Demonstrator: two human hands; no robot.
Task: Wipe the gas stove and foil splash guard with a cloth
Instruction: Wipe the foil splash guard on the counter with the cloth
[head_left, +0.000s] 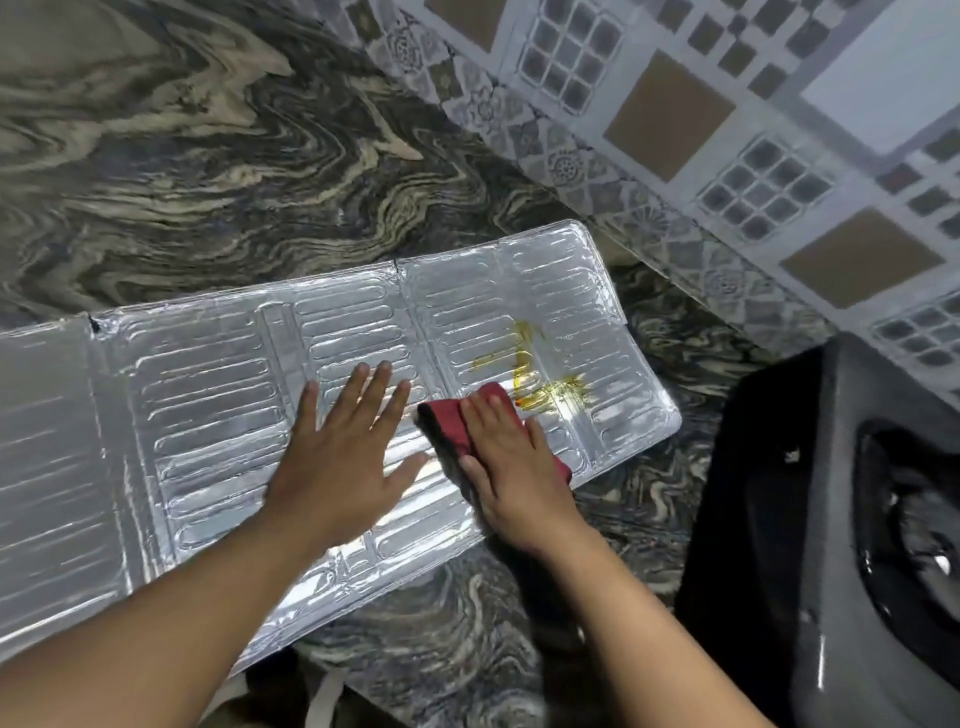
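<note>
The silver foil splash guard (197, 395) lies flat on the marbled counter, unfolded into panels. My left hand (343, 452) presses flat on its middle panel, fingers spread. My right hand (511, 462) lies flat on a dark red cloth (447, 421) on the right panel. A yellow oily stain (540, 374) spreads just beyond the cloth. The gas stove (857, 519), dark and glossy with a burner, sits at the right edge of the view.
The dark swirled stone counter (234, 182) extends behind and in front of the guard. A patterned tiled wall (701, 130) rises at the back right. A pale strap (322, 696) shows at the bottom edge.
</note>
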